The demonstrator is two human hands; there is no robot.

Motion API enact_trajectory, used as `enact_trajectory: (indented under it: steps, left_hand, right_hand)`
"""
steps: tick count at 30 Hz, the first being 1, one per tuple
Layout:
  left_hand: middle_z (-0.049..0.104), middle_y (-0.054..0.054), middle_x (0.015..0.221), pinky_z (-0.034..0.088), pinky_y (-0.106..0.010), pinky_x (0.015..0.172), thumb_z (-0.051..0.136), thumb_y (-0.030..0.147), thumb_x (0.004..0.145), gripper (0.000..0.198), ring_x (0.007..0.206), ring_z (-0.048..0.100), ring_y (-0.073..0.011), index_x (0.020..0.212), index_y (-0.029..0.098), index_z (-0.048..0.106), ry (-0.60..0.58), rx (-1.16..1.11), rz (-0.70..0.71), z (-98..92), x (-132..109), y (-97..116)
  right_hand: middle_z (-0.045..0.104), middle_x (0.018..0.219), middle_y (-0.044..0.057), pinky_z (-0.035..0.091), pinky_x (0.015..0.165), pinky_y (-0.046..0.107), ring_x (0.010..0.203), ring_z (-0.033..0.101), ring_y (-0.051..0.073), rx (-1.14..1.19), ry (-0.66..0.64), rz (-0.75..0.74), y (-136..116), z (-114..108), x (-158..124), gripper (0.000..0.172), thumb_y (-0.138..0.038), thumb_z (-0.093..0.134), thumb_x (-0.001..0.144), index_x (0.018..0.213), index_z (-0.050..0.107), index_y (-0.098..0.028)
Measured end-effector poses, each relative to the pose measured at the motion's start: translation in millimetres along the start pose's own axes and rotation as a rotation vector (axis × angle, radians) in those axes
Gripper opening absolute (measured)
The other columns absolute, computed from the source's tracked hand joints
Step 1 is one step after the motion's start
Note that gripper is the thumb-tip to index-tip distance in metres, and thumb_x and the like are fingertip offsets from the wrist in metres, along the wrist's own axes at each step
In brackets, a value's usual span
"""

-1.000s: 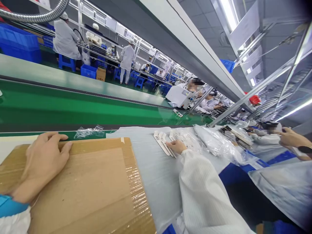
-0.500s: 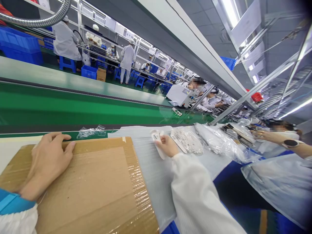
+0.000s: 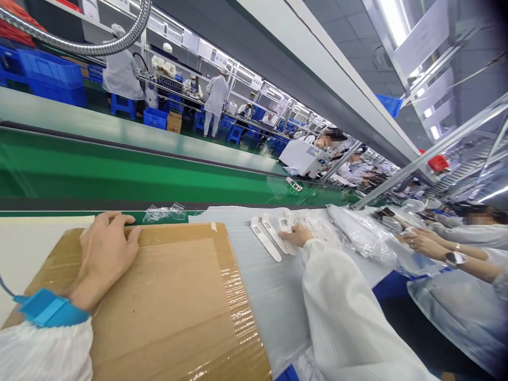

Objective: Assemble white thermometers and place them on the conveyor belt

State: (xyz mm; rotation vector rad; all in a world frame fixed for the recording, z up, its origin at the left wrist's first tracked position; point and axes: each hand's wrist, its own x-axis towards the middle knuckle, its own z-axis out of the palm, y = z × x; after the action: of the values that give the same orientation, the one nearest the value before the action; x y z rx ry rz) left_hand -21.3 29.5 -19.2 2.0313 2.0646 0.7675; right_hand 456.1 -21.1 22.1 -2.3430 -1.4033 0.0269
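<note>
Slim wht pcs [image 3: 266, 242], glossy-taped cardboard [image 3: 170, 296]

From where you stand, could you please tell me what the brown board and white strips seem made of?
The brown board looks like cardboard, its face dull and papery beside glossy tape. The white strips are probably smooth plastic, given their even, satin-looking surface; coated metal is possible.

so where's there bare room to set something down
Bare: the pale sheet between the cardboard and right sleeve, the cardboard right of the left hand. Crowded: around the right hand, with white parts and plastic bags.
</note>
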Motion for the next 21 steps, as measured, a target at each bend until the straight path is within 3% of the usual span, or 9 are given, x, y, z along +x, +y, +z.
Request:
enact_trajectory:
  steps: [4,7,10,12,14,17,21]
  left_hand:
    - [0.057,-0.019,0.127,0.042,-0.053,0.107,0.038,0.04,0.09,0.045,0.127,0.05,-0.034,0.112,0.012,0.066,-0.024,0.005,-0.004,-3.6,-1,3]
    - [0.057,-0.019,0.127,0.042,-0.051,0.109,0.038,0.042,0.089,0.047,0.127,0.05,-0.0336,0.111,0.011,0.066,-0.03,0.021,-0.02,-4.5,0,4]
    - [0.056,-0.019,0.128,0.041,-0.051,0.109,0.038,0.043,0.089,0.048,0.129,0.049,-0.0336,0.112,0.011,0.066,-0.019,0.012,-0.006,-3.0,1,2]
    - [0.056,-0.019,0.128,0.041,-0.051,0.109,0.038,0.043,0.089,0.048,0.128,0.049,-0.0338,0.112,0.011,0.066,-0.005,-0.003,0.005,-0.9,0,0]
    - [0.056,-0.019,0.126,0.042,-0.051,0.108,0.039,0.042,0.088,0.047,0.126,0.05,-0.034,0.111,0.011,0.067,0.015,-0.016,0.015,1.6,0,-2]
    - [0.057,-0.02,0.125,0.043,-0.053,0.106,0.039,0.041,0.088,0.045,0.123,0.052,-0.0349,0.109,0.012,0.067,0.041,-0.026,0.028,5.3,0,-5]
    - [0.057,-0.019,0.125,0.04,-0.053,0.108,0.043,0.039,0.086,0.042,0.125,0.051,-0.0342,0.107,0.013,0.068,0.062,-0.045,0.037,8.6,0,-6]
  right_hand:
    - [0.066,0.061,0.004,0.046,0.062,0.033,0.063,0.063,0.022,0.099,-0.168,-0.058,-31,4,-20,0.03,-0.045,0.07,0.077,0.059,0.065,-0.022]
    - [0.071,0.079,0.003,0.049,0.067,0.031,0.071,0.066,0.021,0.241,-0.281,-0.206,-60,30,-47,0.029,-0.048,0.077,0.071,0.084,0.072,-0.023]
    - [0.069,0.098,0.007,0.049,0.079,0.036,0.089,0.066,0.025,0.186,-0.151,-0.238,-79,54,-67,0.044,-0.039,0.082,0.067,0.104,0.067,-0.022]
    - [0.066,0.109,0.01,0.046,0.086,0.04,0.102,0.064,0.028,0.038,-0.055,-0.155,-81,60,-74,0.04,-0.036,0.078,0.074,0.108,0.063,-0.021]
    - [0.065,0.11,0.01,0.044,0.088,0.042,0.106,0.062,0.029,-0.057,-0.052,-0.087,-77,56,-75,0.028,-0.033,0.07,0.081,0.105,0.062,-0.022]
    - [0.066,0.109,0.01,0.045,0.085,0.04,0.099,0.063,0.027,-0.046,-0.092,-0.101,-77,43,-71,0.021,-0.031,0.067,0.082,0.101,0.063,-0.022]
    - [0.068,0.094,0.006,0.048,0.076,0.034,0.078,0.061,0.019,0.295,-0.226,-0.288,-115,28,-72,0.024,-0.035,0.067,0.081,0.1,0.066,-0.021]
